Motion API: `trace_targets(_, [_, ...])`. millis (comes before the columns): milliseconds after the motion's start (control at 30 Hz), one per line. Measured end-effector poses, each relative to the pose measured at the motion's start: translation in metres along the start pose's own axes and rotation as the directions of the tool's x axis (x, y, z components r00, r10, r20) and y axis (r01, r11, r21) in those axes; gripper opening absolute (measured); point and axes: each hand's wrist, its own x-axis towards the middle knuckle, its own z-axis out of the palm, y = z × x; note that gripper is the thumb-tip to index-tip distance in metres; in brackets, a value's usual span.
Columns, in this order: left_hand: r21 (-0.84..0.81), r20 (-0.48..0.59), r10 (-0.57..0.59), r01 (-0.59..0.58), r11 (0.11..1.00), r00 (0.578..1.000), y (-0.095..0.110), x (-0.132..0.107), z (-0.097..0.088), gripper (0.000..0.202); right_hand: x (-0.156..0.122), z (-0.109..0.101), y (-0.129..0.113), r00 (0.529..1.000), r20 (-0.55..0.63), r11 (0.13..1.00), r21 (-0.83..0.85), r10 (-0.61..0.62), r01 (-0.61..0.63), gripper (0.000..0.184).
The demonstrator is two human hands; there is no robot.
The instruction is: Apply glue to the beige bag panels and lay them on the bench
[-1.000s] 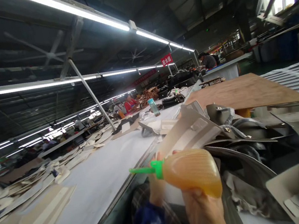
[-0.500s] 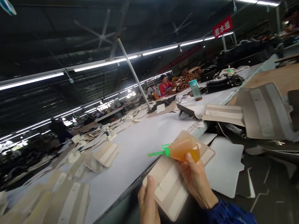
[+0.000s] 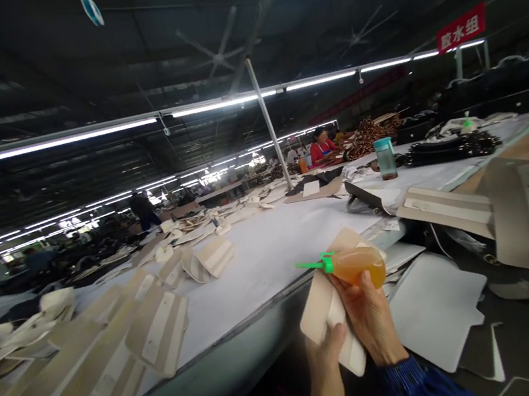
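My right hand [image 3: 371,322] is closed round a small squeeze bottle [image 3: 357,265] of amber liquid with a green nozzle pointing left. My left hand [image 3: 326,367] grips the lower edge of a beige flat cut piece [image 3: 326,309] with a white strip, held upright just behind the bottle. Both hands hover over the dark metal edge of a long white conveyor belt [image 3: 264,259].
Several beige cut pieces [image 3: 157,327] lie along the belt at left. Grey and white cut panels [image 3: 436,311] are piled at right. A teal bottle [image 3: 385,158] stands farther down. A person in red [image 3: 321,146] works far off; a post [image 3: 269,131] rises from the belt.
The view swung left and down the line. The beige piece came up from the right pile into my left hand, and both hands moved toward the belt edge, the piece turning more upright.
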Motion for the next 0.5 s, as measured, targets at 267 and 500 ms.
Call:
trace_targets(267, [-0.075, -0.033, -0.132, 0.13, 0.989, 0.991, 0.045, 0.002, 0.015, 0.063, -0.006, 0.0, -0.024, 0.999, 0.026, 0.996, -0.085, 0.026, -0.023, 0.057])
trace_targets(500, [-0.138, 0.042, -0.191, 0.195, 0.971, 0.981, 0.089, -0.026, 0.022, 0.051, -0.047, 0.018, -0.079, 0.99, 0.139, 0.87, -0.49, 0.008, 0.061, 0.072])
